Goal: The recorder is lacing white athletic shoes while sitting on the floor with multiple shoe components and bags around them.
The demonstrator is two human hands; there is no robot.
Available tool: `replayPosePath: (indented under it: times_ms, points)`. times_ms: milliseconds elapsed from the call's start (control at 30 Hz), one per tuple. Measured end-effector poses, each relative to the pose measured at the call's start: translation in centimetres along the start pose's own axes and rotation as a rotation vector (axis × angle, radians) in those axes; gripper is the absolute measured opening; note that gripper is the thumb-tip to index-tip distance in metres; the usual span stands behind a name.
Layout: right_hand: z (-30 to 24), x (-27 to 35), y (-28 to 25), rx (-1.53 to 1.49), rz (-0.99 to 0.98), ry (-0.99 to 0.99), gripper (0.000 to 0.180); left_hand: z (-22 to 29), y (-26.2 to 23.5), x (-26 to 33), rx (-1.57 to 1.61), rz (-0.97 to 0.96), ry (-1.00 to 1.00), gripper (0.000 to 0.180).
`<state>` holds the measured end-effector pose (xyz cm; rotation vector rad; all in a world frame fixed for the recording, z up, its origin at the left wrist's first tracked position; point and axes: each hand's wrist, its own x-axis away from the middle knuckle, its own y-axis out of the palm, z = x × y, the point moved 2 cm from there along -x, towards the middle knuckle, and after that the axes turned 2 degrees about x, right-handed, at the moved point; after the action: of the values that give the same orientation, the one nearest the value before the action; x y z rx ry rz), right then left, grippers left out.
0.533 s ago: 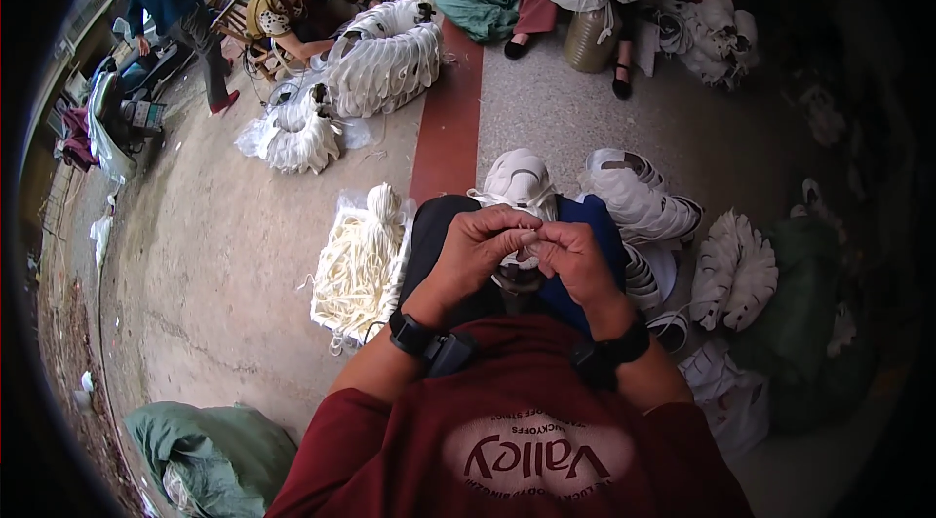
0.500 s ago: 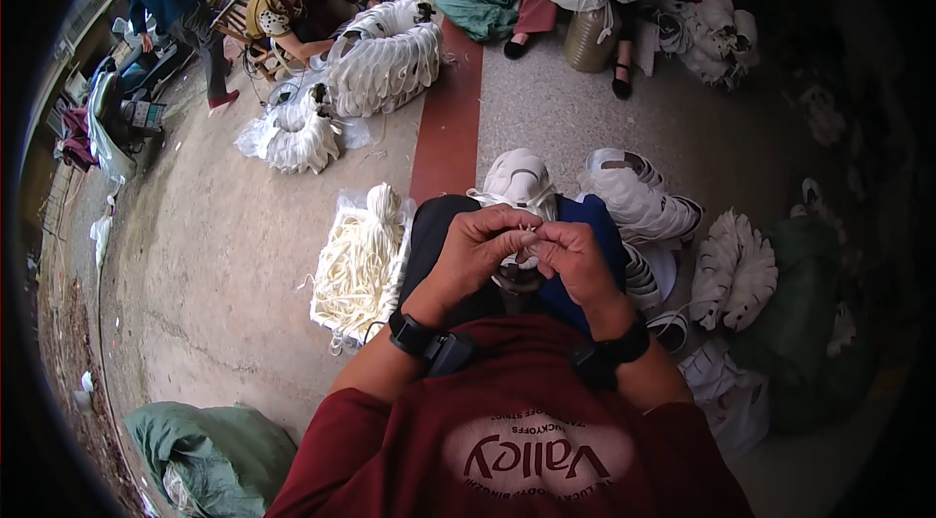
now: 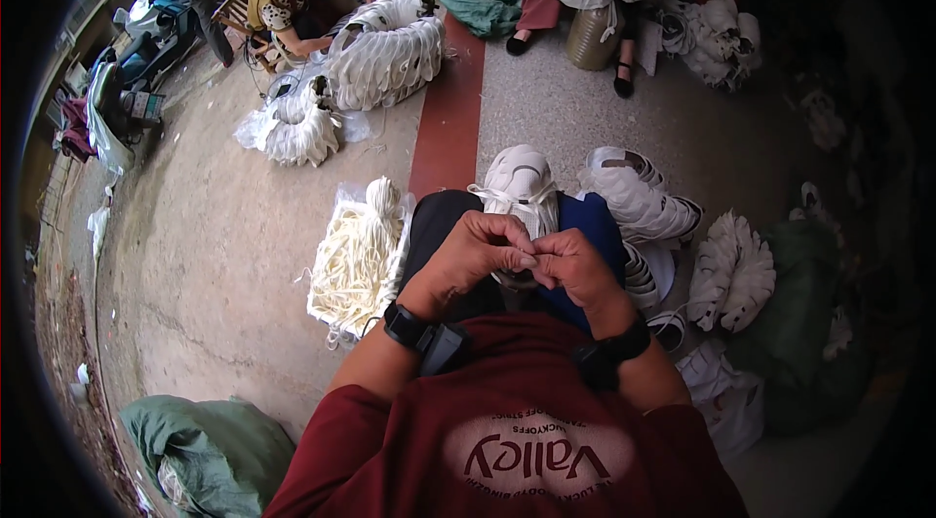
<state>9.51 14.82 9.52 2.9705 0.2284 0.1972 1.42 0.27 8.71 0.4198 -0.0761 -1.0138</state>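
A white shoe upper (image 3: 521,173) with white laces (image 3: 497,198) rests between my knees, its toe pointing away from me. Just over its near end, my left hand (image 3: 489,250) and my right hand (image 3: 575,266) meet, each with thumb and forefinger pinched together. Whatever lies between the fingertips is too small and too covered to make out. My hands hide the near part of the upper.
At my left stands a tray of loose cream laces (image 3: 351,264). Stacked white uppers (image 3: 639,194) and a green sack (image 3: 795,313) lie on my right. Another green sack (image 3: 210,450) sits at lower left. Farther off, people handle bundles of white uppers (image 3: 385,59).
My hands have come down slightly and their fingertips are closer together. A small whitish bit seen between them before is now covered. The standing person at far left has moved partly out of view.
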Motion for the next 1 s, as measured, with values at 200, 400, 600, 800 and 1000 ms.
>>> replayPosePath:
  times_ms: [200, 400, 600, 800, 1000]
  points:
    - [0.5, -0.5, -1.2, 0.082, 0.125, -0.084, 0.015, -1.9, -1.2, -0.3, -0.159, 0.268, -0.030, 0.016]
    - [-6.6, -0.6, -2.3, 0.454, 0.416, -0.444, 0.013, -7.2, -2.8, -0.4, -1.437, 0.328, 0.143, 0.033]
    - [-21.5, 5.2, 3.3, 0.293, 0.444, -1.251, 0.013, -8.8, -4.2, -0.7, -1.532, 0.317, 0.065, 0.028]
    - [-25.6, 7.6, 3.6, 0.525, 0.397, -1.245, 0.015, -6.9, -4.5, -1.1, -1.226, 0.444, -0.113, 0.019]
    - [-24.0, 7.8, 4.2, 0.637, 0.322, -1.087, 0.024, -6.0, -5.3, -4.0, -1.375, 0.406, -0.127, 0.019]
